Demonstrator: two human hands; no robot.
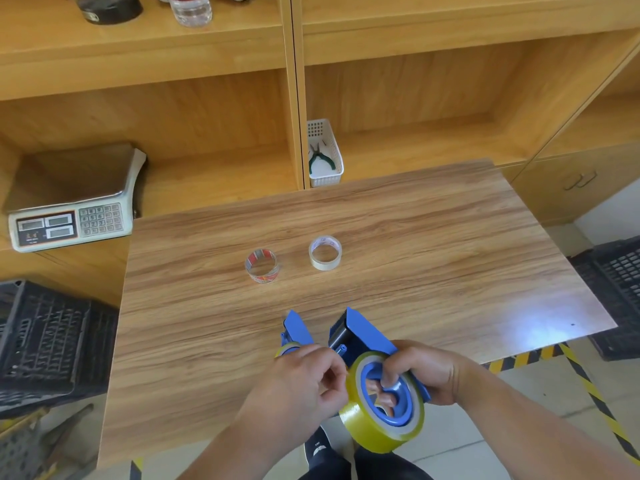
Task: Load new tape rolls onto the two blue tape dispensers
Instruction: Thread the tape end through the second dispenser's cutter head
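Over the table's near edge, my right hand (420, 372) grips a blue tape dispenser (363, 332), fingers hooked through its hub. A yellow tape roll (372, 429) sits on that hub. My left hand (304, 382) pinches at the roll's left rim, perhaps its tape end. A second blue dispenser (295, 329) lies on the table just left, partly hidden behind my left hand, with a bit of yellow roll showing at its base. Two nearly empty tape cores rest mid-table: a red-printed clear one (261, 266) and a white one (325, 252).
The wooden table (433, 244) stands before wooden shelving. A weighing scale (69, 216) sits on the left shelf, and a white basket (325, 154) holds green pliers. Black crates (41, 337) flank the table on both sides. Yellow-black floor tape (588, 382) runs at right.
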